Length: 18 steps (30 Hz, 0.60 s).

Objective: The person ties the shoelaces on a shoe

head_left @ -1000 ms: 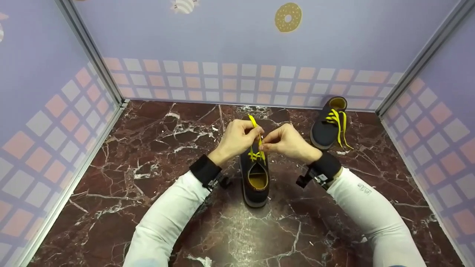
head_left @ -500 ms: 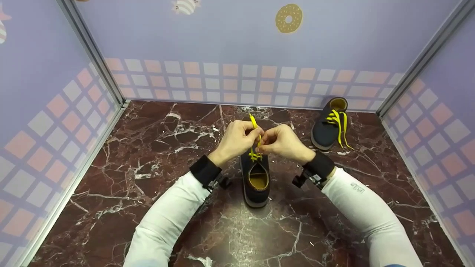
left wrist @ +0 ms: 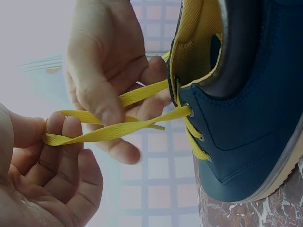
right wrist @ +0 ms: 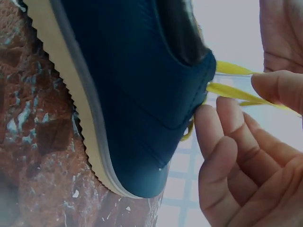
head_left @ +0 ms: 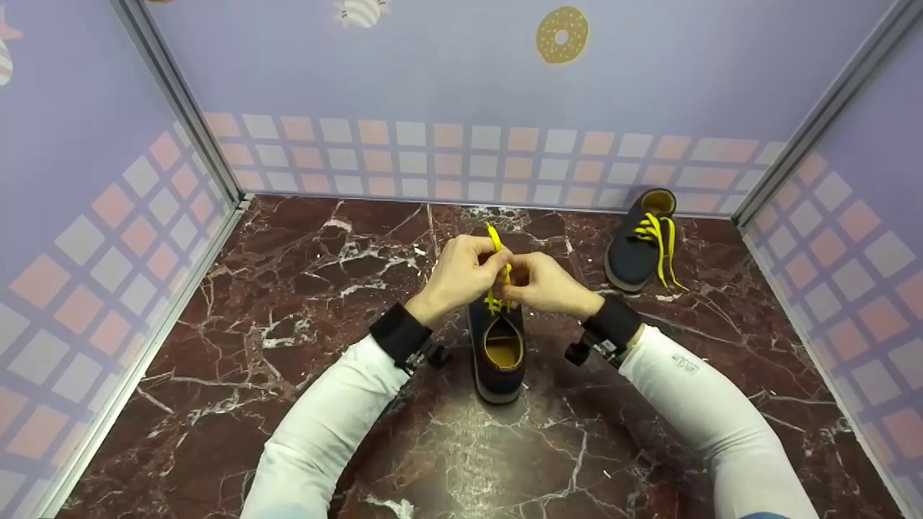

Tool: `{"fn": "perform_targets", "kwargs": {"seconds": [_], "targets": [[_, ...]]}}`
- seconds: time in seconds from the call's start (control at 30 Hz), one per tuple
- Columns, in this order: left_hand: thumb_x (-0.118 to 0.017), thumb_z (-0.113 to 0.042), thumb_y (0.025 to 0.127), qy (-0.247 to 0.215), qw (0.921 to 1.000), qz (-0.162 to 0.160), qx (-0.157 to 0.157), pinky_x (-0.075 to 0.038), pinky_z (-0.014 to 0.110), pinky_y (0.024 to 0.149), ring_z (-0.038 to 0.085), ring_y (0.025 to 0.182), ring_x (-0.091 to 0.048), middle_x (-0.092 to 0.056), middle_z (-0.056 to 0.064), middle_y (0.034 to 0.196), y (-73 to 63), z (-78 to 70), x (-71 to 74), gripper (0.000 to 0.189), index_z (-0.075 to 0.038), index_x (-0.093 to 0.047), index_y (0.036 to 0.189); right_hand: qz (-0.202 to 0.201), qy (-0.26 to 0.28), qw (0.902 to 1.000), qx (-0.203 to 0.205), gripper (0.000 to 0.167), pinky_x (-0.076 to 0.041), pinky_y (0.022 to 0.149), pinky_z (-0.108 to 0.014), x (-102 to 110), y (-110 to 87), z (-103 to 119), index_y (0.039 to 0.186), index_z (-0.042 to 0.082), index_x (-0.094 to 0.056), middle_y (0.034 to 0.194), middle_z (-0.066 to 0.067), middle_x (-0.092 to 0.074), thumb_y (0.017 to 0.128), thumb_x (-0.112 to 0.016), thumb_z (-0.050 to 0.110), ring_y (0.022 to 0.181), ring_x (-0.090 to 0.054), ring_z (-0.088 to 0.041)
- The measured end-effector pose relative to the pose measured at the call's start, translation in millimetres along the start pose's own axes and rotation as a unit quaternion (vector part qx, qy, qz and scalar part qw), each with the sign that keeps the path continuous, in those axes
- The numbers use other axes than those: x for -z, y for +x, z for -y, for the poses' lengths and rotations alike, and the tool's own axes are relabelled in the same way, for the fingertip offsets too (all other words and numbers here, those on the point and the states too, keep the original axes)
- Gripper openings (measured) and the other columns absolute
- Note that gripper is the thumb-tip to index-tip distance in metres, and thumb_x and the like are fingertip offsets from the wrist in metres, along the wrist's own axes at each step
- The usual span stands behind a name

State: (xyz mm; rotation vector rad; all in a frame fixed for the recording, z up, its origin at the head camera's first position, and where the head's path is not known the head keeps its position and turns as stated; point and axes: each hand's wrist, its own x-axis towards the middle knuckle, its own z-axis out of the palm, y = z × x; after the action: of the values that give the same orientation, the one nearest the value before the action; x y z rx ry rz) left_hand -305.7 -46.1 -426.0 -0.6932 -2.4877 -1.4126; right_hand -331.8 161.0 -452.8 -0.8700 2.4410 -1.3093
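A dark navy lace-up shoe (head_left: 497, 386) with a yellow lining stands on the floor, its heel towards me. Over its front my left hand (head_left: 465, 272) pinches a doubled yellow shoelace (left wrist: 106, 131) between thumb and fingertips, and a short end sticks up past the knuckles. Close on its right, my right hand (head_left: 546, 285) holds the lace too, with its thumb (left wrist: 102, 97) laid over the strands and its fingers behind them. Both strands run taut from the top eyelets to the hands. The shoe's toe is partly hidden under the hands.
A second navy shoe (head_left: 631, 256) stands at the back right by the wall, its yellow laces hanging loose over one side. Purple panels (head_left: 461, 79) with a checked border enclose the marbled dark red floor (head_left: 303, 389) at the back and both sides.
My right hand has moved left, in against my left hand and the lace. My left hand and both shoes have stayed in place.
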Motion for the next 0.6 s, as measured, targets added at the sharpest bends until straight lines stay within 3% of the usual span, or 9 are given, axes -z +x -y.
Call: {"fn": "perform_targets", "kwargs": {"seconds": [0.1,0.2,0.33,0.4,0.5,0.6], "targets": [[-0.073,-0.016,0.107,0.003,1.0,-0.001,0.0,-0.038,0.02,0.062,0.006,0.063,-0.052,-0.084,0.012,0.088,-0.4,0.7,-0.2,0.02,-0.007,-0.088,0.098,0.0,-0.004,1.0,0.008,0.007,-0.054,0.057,-0.019,-2.5,0.6,-0.8,0.103,-0.003,-0.074,0.085,-0.026,-0.079,0.102,-0.07,0.002,0.063,-0.07,-0.017],[-0.073,-0.017,0.107,0.004,1.0,-0.002,0.003,-0.037,0.021,0.062,0.007,0.063,-0.052,-0.085,0.012,0.089,-1.0,0.9,-0.6,0.02,-0.008,-0.089,0.099,-0.007,0.001,0.9999,0.009,0.014,-0.05,0.057,-0.016,-5.2,0.4,0.0,0.096,-0.007,-0.076,0.082,-0.027,-0.078,0.103,-0.067,0.001,0.062,-0.065,-0.009],[-0.074,-0.018,0.107,0.0,1.0,-0.003,0.004,-0.038,0.021,0.063,0.007,0.063,-0.052,-0.084,0.012,0.087,-0.9,1.1,-0.8,0.02,-0.007,-0.089,0.098,-0.021,0.012,0.9996,0.014,0.013,-0.049,0.062,-0.015,-6.6,0.5,0.3,0.097,-0.01,-0.08,0.085,-0.024,-0.081,0.1,-0.072,0.001,0.065,-0.063,0.0],[-0.074,-0.018,0.107,-0.005,1.0,-0.004,0.004,-0.039,0.021,0.063,0.006,0.064,-0.053,-0.084,0.013,0.087,-0.7,2.0,-0.7,0.02,-0.007,-0.088,0.098,-0.023,0.029,0.9992,0.016,0.012,-0.053,0.067,-0.015,-5.0,-0.2,-0.6,0.102,-0.009,-0.081,0.091,-0.022,-0.084,0.097,-0.077,0.001,0.07,-0.067,0.001],[-0.074,-0.019,0.107,-0.015,0.9999,-0.004,0.003,-0.041,0.02,0.063,0.005,0.065,-0.055,-0.083,0.013,0.085,-0.9,4.4,-0.2,0.021,-0.006,-0.088,0.098,-0.017,0.096,0.9952,0.004,0.025,-0.058,0.07,-0.018,0.5,-4.3,-1.7,0.118,-0.009,-0.08,0.1,-0.016,-0.086,0.094,-0.076,-0.002,0.078,-0.073,-0.003],[-0.073,-0.021,0.107,-0.027,0.9996,-0.006,0.006,-0.039,0.02,0.06,0.005,0.062,-0.052,-0.077,0.006,0.076,-2.5,7.0,1.2,0.022,-0.006,-0.088,0.099,-0.023,0.189,0.9814,-0.021,0.042,-0.061,0.069,-0.021,6.9,-9.0,-2.4,0.137,-0.01,-0.072,0.106,-0.007,-0.085,0.095,-0.067,-0.005,0.08,-0.074,-0.008]]}}
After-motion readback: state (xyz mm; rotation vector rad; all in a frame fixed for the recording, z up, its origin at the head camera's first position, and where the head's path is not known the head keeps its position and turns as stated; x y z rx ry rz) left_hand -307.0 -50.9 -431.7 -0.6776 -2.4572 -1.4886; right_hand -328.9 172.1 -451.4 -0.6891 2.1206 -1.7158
